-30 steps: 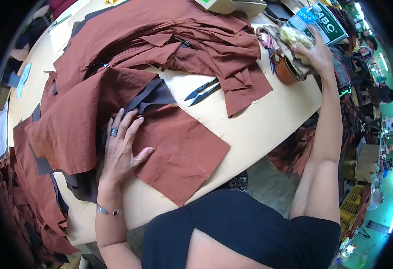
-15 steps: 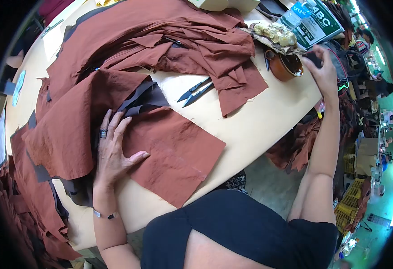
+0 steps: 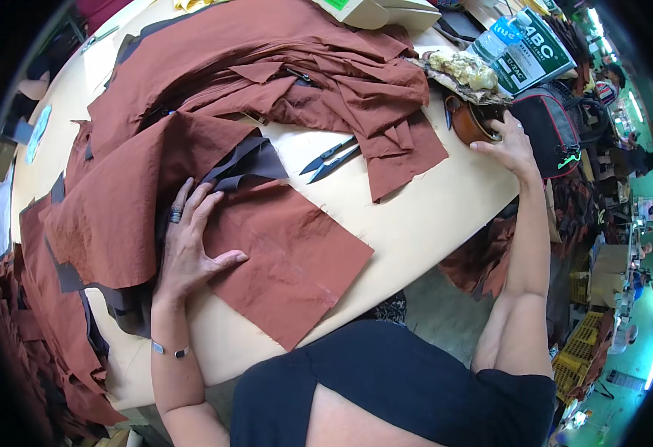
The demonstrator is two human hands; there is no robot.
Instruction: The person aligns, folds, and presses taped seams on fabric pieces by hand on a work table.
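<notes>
My left hand lies with fingers spread on the rust-brown cloth, its thumb on a flat squarish panel of that cloth. Its fingertips touch the fold where dark grey lining shows beside a raised rust-brown piece. At the far right of the table, my right hand is at a small brown glazed cup. The thumb is against the cup's outside and the fingers reach over its rim; the fingertips are partly hidden. Black thread snips lie on the table between the cloth pieces.
A large heap of rust-brown cloth covers the far side of the pale table. Beyond the cup are a ragged cream-coloured bundle, a water bottle and a green ABC package. A black bag is at the right.
My right hand has come down and left from beside the brown cup onto its rim. My left hand stays on the cloth. The view has shifted slightly.
</notes>
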